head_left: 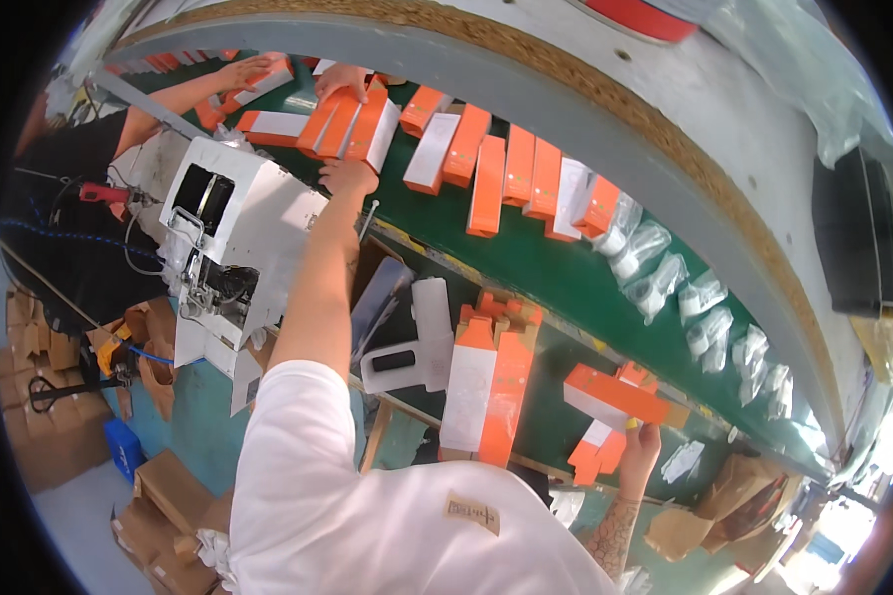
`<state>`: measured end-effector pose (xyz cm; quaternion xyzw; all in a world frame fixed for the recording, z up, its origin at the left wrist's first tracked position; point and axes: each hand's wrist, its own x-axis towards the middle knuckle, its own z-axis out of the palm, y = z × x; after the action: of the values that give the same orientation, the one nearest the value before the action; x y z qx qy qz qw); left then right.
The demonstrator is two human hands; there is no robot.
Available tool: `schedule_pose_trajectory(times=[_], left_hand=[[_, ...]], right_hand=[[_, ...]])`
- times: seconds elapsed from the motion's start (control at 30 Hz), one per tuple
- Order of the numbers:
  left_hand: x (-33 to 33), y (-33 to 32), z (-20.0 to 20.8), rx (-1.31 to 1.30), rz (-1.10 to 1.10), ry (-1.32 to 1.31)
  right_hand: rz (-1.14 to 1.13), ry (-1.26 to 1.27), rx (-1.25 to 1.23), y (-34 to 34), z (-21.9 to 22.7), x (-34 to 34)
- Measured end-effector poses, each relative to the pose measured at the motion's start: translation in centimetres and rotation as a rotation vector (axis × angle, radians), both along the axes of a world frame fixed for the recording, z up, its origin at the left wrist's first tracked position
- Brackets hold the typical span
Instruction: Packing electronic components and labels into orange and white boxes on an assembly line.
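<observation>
Hands are both engaged with orange-and-white cartons. Left hand (pixel 348 177) is extended far forward over the green conveyor belt (pixel 556 278), fingers curled, touching the near end of a cluster of orange cartons (pixel 352 124) lying on the belt; whether the fingers are closed around a carton or only pressing against it cannot be told. Right hand (pixel 638 448) is low at the near edge of the work surface, closed around an opened orange carton (pixel 615 397) with its flap unfolded, held just above the surface. Between the two hands a stack of flat orange-and-white cartons (pixel 486 382) stands on the near shelf, beside a white plastic tray (pixel 417 347). Further cartons lie in a row along the belt (pixel 506 164), followed by clear plastic bags (pixel 655 268) with white contents. White machine (pixel 233 248) stands to the left of the outstretched arm. Another person's hands (pixel 243 71) rest on cartons at the far left of the belt. Brown cardboard boxes (pixel 174 486) sit on the floor.
</observation>
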<state>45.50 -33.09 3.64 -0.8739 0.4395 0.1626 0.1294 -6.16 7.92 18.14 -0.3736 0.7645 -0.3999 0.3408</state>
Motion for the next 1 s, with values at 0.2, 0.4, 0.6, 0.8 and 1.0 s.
schedule_pose_trajectory(times=[0.2,0.4,0.6,0.8,1.0], left_hand=[[0.1,0.6,2.4,0.295,-0.448,0.286],[2.2,2.0,1.0,-0.148,-0.652,0.04],[-6.4,6.9,16.3,-0.404,-0.662,0.539],[-21.8,26.1,26.4,-0.442,-1.035,1.199],[-33.3,35.8,22.3,-0.635,-1.123,0.623]], right_hand=[[-0.007,0.035,0.066,1.9,-0.1,-0.5],[0.037,0.057,0.026,0.3,1.9,0.4],[0.032,-0.061,-0.038,-1.5,4.5,-1.4],[0.212,-0.277,-0.147,-3.3,10.0,0.4],[0.262,-0.485,-0.187,-1.5,10.7,-3.2]])
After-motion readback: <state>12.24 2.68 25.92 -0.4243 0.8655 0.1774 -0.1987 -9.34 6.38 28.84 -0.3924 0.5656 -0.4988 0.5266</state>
